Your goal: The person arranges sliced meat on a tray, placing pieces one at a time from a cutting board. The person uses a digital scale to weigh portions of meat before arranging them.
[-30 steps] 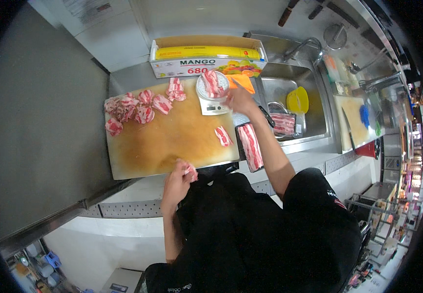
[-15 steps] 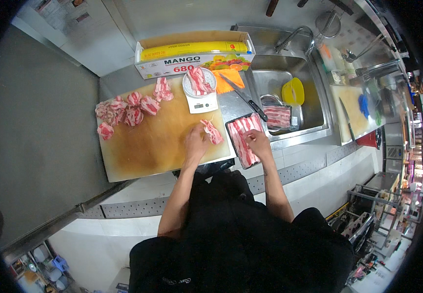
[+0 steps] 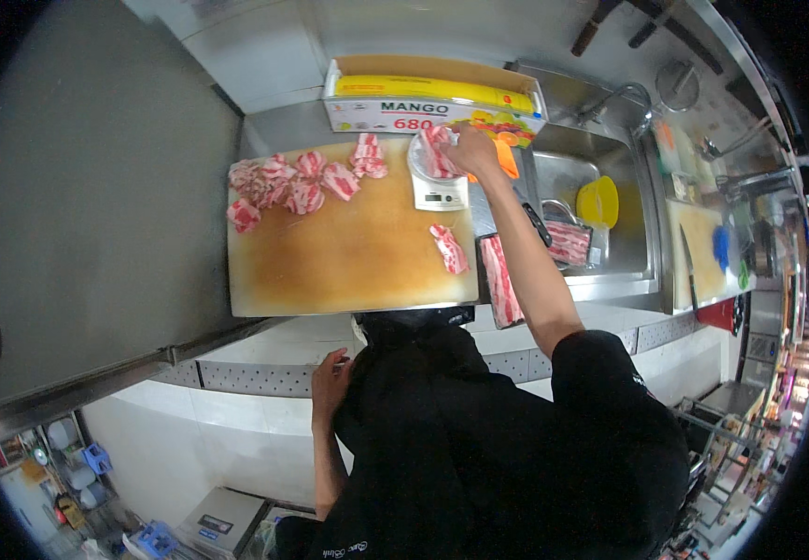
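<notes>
Right hand has moved to meat on scale, left hand off board; fingers' hold unclear for both

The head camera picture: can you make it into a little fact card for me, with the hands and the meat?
Right hand: over the kitchen scale, seems to touch its streaky meat slices
Left hand: below the cutting board's near edge, grip unclear
Cutting board: raw meat piles far left, one loose portion near the right edge
Sink: yellow bowl inside
Far side: open box with yellow roll
</notes>
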Motion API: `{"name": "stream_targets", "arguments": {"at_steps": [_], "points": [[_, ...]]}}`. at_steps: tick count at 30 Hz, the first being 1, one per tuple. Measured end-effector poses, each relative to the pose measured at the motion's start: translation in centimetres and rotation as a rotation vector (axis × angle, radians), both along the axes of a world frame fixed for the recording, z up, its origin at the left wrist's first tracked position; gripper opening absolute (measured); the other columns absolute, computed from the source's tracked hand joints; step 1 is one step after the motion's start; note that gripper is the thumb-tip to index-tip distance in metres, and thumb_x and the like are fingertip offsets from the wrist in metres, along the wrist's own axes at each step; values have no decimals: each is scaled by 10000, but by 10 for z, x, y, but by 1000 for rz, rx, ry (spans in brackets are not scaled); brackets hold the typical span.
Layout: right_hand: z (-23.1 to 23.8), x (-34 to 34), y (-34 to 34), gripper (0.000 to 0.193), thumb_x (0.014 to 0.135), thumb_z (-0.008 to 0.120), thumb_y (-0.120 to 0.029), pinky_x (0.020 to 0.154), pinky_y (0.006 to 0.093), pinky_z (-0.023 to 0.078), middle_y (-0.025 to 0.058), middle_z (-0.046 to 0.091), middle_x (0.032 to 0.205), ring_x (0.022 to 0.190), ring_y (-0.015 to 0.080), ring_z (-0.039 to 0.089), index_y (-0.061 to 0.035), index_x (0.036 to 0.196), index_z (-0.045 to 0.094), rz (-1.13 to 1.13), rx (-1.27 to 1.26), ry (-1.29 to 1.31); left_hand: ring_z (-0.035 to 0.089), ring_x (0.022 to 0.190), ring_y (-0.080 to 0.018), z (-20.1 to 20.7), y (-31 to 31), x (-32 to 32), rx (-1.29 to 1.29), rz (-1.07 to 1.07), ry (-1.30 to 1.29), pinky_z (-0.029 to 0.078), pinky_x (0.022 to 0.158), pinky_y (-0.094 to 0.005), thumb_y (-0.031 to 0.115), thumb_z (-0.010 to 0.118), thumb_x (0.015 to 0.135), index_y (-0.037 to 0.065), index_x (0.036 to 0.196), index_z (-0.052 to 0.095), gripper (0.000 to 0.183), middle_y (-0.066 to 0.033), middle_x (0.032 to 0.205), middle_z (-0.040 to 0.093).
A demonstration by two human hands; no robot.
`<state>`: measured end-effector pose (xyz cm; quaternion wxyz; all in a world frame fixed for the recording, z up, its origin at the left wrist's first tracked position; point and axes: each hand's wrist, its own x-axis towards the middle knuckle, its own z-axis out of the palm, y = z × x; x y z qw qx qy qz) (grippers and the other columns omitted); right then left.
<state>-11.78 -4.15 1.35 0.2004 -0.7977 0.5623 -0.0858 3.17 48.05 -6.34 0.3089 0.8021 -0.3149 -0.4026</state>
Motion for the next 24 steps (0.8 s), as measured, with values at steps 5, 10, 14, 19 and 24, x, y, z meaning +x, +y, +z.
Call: {"name": "stream_targets", "arguments": {"at_steps": [5,10,14,19,24], "points": [[-38,45,-9,685,876,738,-429,990,496,566,276,679,1277,1189,409,686,64,1310,545,-64,-26,205,752,962,-243,-8,32,5,-53,208,45,592,837,-371,170,683,1019,54,1317,672,320,-156,1100,768],[-49,65,7,524,909,672,-337,973,494,576,274,693,1252,1189,396,697,41,1266,601,-234,-121,243,755,959,-274,4,39,20,-67,308,35,591,837,-379,161,683,1010,37,1307,671,322,-175,1099,762],[-72,62,-13,520,930,628,-376,959,493,581,282,711,1215,1119,419,722,52,1225,643,-200,-82,201,753,930,-268,15,35,46,-188,258,-62,589,827,-374,177,682,1013,29,1302,666,326,-173,1102,759],[-68,66,-27,485,900,622,-369,989,513,562,284,718,1226,1166,421,704,40,1135,737,-180,26,238,738,940,-229,16,19,86,-216,193,-53,584,821,-365,186,670,1028,43,1347,642,351,-164,1125,757],[-50,57,-28,479,896,655,-397,915,497,587,272,741,1151,1071,397,735,20,1118,736,-40,-43,304,741,870,-234,41,-11,101,-272,127,-132,579,788,-364,187,690,1006,27,1290,658,327,-138,1089,755]]}}
